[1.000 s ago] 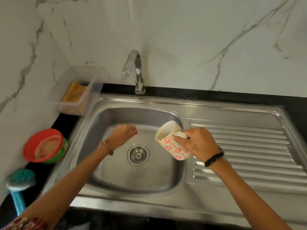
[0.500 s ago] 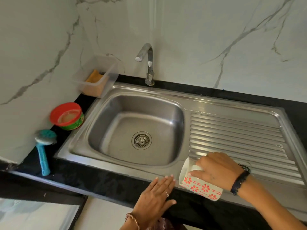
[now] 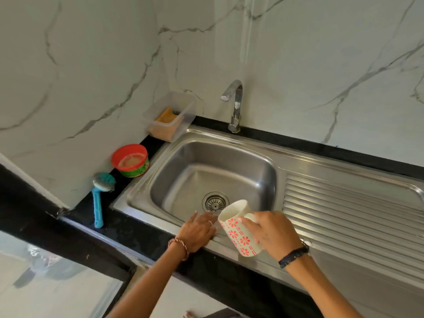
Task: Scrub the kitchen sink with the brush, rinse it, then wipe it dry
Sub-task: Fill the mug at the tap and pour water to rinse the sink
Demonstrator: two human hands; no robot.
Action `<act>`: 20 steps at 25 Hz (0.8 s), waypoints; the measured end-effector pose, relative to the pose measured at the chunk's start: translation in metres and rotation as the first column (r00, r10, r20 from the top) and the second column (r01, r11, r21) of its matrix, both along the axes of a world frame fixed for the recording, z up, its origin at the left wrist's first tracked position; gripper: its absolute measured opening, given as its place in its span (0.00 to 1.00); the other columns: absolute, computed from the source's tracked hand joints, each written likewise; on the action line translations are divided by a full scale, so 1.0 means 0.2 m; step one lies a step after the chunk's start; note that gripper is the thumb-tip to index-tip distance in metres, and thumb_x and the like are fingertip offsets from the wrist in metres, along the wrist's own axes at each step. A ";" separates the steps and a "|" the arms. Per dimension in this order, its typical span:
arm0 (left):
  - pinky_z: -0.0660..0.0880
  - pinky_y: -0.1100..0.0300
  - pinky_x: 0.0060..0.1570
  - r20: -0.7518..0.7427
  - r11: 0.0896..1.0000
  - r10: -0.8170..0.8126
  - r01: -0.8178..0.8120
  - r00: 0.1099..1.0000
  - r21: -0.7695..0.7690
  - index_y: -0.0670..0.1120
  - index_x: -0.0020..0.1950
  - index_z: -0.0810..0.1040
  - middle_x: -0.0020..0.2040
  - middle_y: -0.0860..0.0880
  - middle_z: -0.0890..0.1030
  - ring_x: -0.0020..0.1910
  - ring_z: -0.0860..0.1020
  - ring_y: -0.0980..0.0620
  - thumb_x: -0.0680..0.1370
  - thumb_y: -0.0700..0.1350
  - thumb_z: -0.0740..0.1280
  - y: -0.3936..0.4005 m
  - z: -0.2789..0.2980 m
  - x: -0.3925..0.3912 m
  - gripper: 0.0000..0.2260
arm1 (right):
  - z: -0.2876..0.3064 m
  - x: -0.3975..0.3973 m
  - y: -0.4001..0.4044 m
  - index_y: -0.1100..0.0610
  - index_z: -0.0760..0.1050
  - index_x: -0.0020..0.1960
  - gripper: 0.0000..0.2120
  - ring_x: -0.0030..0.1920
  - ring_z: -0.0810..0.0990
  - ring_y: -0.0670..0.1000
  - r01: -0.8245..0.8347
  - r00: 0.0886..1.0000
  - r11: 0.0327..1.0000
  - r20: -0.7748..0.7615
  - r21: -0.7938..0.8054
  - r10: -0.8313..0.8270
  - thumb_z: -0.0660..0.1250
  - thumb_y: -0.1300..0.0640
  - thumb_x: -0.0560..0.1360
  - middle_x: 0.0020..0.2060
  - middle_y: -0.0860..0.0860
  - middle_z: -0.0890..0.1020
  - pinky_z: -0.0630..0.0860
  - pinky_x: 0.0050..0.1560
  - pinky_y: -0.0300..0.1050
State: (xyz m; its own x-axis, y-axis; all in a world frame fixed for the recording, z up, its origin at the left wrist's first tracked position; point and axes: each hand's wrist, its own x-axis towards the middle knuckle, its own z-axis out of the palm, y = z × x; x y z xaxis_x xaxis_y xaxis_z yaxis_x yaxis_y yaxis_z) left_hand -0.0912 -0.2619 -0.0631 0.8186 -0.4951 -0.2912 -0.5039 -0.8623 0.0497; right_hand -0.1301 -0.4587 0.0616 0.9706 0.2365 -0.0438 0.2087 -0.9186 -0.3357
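The left hand [image 3: 199,230] lies flat with straight fingers on the front edge of the sink [image 3: 259,157]. Just beside it, the right hand [image 3: 273,232] grips a white mug [image 3: 238,232] with red flowers, tipped over the front rim. The bowl behind has open room around the drain [image 3: 215,201]. The blue brush [image 3: 101,193] lies on the black counter [image 3: 128,228] at the left edge, near a red tub [image 3: 130,159]. The tap [image 3: 235,104] stands at the back edge
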 end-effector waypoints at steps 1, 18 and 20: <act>0.43 0.47 0.72 0.005 0.998 0.021 -0.021 1.000 0.065 0.46 0.75 0.56 0.77 0.48 0.51 0.76 0.46 0.49 0.78 0.56 0.35 0.04 0.03 0.04 0.30 | 0.00 -0.01 -0.02 0.59 0.79 0.47 0.24 0.35 0.81 0.47 0.033 0.999 0.997 -0.008 0.065 -0.032 0.54 0.41 0.78 0.38 0.51 0.83 0.72 0.29 0.34; 0.15 0.57 0.53 -0.036 0.609 0.781 -0.773 0.624 -0.180 0.39 0.68 0.33 0.72 0.43 0.35 0.69 0.32 0.47 0.47 0.77 0.20 0.05 -0.01 -0.30 0.60 | 0.08 0.27 0.46 0.61 0.75 0.54 0.16 0.55 0.77 0.59 -0.561 0.808 0.701 -0.110 -0.441 0.579 0.58 0.50 0.77 0.54 0.59 0.80 0.68 0.50 0.49; 0.15 0.56 0.53 -0.099 0.592 0.786 -0.789 0.611 -0.165 0.40 0.67 0.30 0.68 0.45 0.29 0.67 0.28 0.49 0.42 0.79 0.23 0.10 0.03 -0.27 0.63 | 0.09 0.32 0.53 0.61 0.74 0.56 0.18 0.56 0.77 0.59 -0.557 0.807 0.715 -0.071 -0.422 0.586 0.57 0.48 0.78 0.55 0.59 0.79 0.68 0.50 0.49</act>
State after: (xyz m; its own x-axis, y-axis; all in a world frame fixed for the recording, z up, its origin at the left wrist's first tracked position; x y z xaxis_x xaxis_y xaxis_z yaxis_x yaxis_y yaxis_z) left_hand -0.1453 -0.2424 -0.0571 0.9110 0.2978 -0.2852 0.3689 -0.8977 0.2409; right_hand -0.0655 -0.3517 0.0802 0.6605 0.7213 -0.2087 0.7457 -0.6626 0.0698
